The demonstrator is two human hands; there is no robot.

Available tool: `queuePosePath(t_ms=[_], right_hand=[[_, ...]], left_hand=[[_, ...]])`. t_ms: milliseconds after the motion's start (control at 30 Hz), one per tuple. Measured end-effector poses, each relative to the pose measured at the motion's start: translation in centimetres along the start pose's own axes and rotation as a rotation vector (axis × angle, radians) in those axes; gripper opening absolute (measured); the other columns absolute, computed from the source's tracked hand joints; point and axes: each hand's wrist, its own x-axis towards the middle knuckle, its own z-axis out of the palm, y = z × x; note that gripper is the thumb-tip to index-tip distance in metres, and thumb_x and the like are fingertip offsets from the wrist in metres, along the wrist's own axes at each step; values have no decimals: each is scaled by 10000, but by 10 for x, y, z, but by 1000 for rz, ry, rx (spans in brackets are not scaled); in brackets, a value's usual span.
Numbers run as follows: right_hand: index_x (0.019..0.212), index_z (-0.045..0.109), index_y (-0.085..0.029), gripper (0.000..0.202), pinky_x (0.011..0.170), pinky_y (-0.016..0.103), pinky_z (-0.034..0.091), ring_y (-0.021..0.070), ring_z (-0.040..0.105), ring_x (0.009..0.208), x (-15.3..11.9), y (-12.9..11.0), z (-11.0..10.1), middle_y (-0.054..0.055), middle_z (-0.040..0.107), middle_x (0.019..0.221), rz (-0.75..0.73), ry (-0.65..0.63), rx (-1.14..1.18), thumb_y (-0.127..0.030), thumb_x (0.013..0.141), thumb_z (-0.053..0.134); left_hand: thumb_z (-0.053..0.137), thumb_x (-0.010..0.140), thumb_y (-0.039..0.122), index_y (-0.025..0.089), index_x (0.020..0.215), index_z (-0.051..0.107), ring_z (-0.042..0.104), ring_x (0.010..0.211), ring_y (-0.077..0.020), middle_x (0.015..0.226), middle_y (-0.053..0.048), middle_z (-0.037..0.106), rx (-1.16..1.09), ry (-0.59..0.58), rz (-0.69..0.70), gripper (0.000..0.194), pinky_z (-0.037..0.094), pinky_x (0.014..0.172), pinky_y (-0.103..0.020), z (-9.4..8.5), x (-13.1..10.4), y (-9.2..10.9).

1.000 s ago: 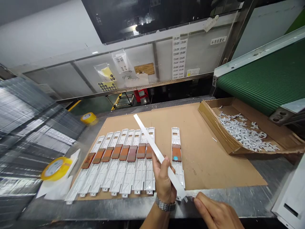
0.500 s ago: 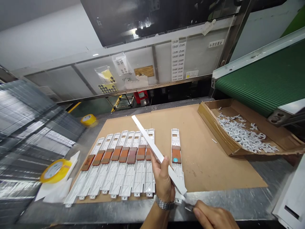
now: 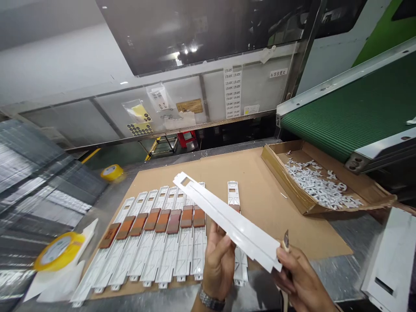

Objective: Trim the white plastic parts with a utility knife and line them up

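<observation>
The left hand (image 3: pixel 218 260) grips a long white plastic strip (image 3: pixel 227 219) from below, fingers closed around its near half. The strip is held in the air, tilted, its far end with a rectangular cut-out pointing up and to the left, above the row of white parts (image 3: pixel 152 234) laid side by side on the cardboard sheet (image 3: pixel 276 208). The right hand (image 3: pixel 300 281) is closed on a small blade tool (image 3: pixel 286 239), whose tip stands just beside the near corner of the strip. A single white part (image 3: pixel 234 197) lies apart from the row, partly hidden under the strip. A cardboard tray (image 3: pixel 276 160) of white scraps sits to the right.
</observation>
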Motion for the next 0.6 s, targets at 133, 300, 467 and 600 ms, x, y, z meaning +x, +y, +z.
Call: queuePosePath(t_ms=[133,300,467,600], right_hand=[[626,384,-189,487,366,169,168,21,166,386,2,-2,3,-90,294,480,123,-57,108,-612,714,608],[744,519,-178,489,493,215,376,87,366,513,-3,5,-3,-33,382,585,-33,-37,-164,-638,845,389],[1182,526,-269,322,803,238,459,147,557,887,-14,23,-26,42,550,958,-445,175,-865,-404,923,388],[1167,506,-248,267,710,204,501,137,576,835,-16,32,-32,53,536,911,-767,124,-1237,-291,925,403]], left_hand=[[661,708,243,269,1300,338,521,1135,-262,1300,-113,495,-19,-99,-45,675,420,971,-390,-12,-2,-4],[693,707,341,371,1314,183,592,928,-172,1002,-20,585,123,114,76,793,466,875,-326,-13,-1,-8],[653,735,409,388,1251,226,530,721,-103,875,24,498,311,309,218,670,487,668,-237,-8,1,-4],[638,749,407,372,1191,240,504,804,-103,925,21,454,435,350,240,595,463,802,-257,-8,-2,-3]])
